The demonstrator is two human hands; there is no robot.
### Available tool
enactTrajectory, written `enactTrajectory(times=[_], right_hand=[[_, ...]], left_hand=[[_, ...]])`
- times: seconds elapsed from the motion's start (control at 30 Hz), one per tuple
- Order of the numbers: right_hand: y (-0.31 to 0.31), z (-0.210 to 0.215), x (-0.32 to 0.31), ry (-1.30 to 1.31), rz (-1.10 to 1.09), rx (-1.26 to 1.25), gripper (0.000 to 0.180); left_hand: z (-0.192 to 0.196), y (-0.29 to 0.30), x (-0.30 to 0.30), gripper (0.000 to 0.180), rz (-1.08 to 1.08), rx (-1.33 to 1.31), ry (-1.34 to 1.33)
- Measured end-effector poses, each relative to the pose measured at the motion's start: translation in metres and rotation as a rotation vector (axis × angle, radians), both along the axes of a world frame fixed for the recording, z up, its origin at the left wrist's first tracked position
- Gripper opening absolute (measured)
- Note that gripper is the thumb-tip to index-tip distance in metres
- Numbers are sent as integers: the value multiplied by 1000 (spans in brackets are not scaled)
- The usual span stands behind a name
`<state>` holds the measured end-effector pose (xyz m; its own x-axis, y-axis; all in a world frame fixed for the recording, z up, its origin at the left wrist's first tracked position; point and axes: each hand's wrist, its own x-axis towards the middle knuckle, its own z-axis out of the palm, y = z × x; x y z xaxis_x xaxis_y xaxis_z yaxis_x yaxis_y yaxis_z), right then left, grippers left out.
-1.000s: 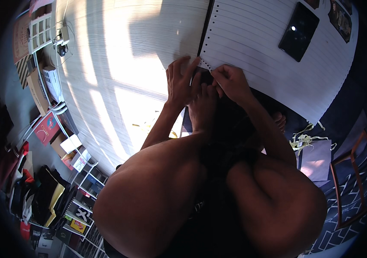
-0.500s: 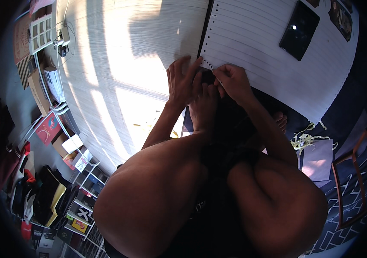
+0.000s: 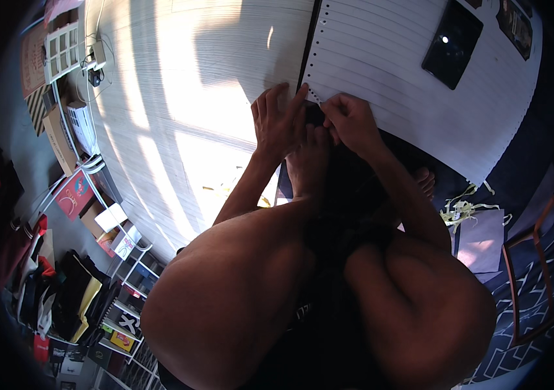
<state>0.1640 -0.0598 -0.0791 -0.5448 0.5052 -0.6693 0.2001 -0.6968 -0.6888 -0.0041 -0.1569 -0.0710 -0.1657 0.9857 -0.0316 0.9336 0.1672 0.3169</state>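
A large sheet of white lined paper (image 3: 381,81) with a row of punched holes along its edges lies ahead of me, on the right. My left hand (image 3: 278,123) rests palm down with fingers spread, its index fingertip on the paper's near-left corner. Beside it, my right hand (image 3: 353,122) pinches the punched edge strip (image 3: 314,96), thumb against curled fingers. Between the hands, the strip slants away from the corner; its far end is hidden by my right fingers. My bare left foot (image 3: 308,166) sits just below the hands.
A black phone (image 3: 452,45) lies on the paper, with dark pictures (image 3: 514,29) near its far-right corner. Torn pale strips (image 3: 462,209) lie right of my right foot, beside a greyish sheet (image 3: 480,240) and a brown frame (image 3: 509,286). Shelves with boxes (image 3: 72,195) line the left.
Both hands stay at the paper's corner. My right hand has shifted very slightly up and left, its fingers closing in at the strip; the paper itself lies almost unchanged.
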Motion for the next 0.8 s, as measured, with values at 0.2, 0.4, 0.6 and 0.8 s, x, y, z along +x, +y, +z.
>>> enactTrajectory(times=[0.2, 0.4, 0.6, 0.8], right_hand=[[5, 5, 5, -26, 19, 63, 21], [6, 8, 10, -77, -63, 352, 18], [10, 12, 10, -27, -1, 125, 17], [-5, -2, -15, -22, 60, 429, 17]], left_hand=[[2, 1, 0, 44, 2, -11, 14], [2, -1, -2, 44, 6, -10, -23], [-4, -7, -11, 48, 48, 91, -210], [-8, -10, -12, 47, 44, 142, -250]])
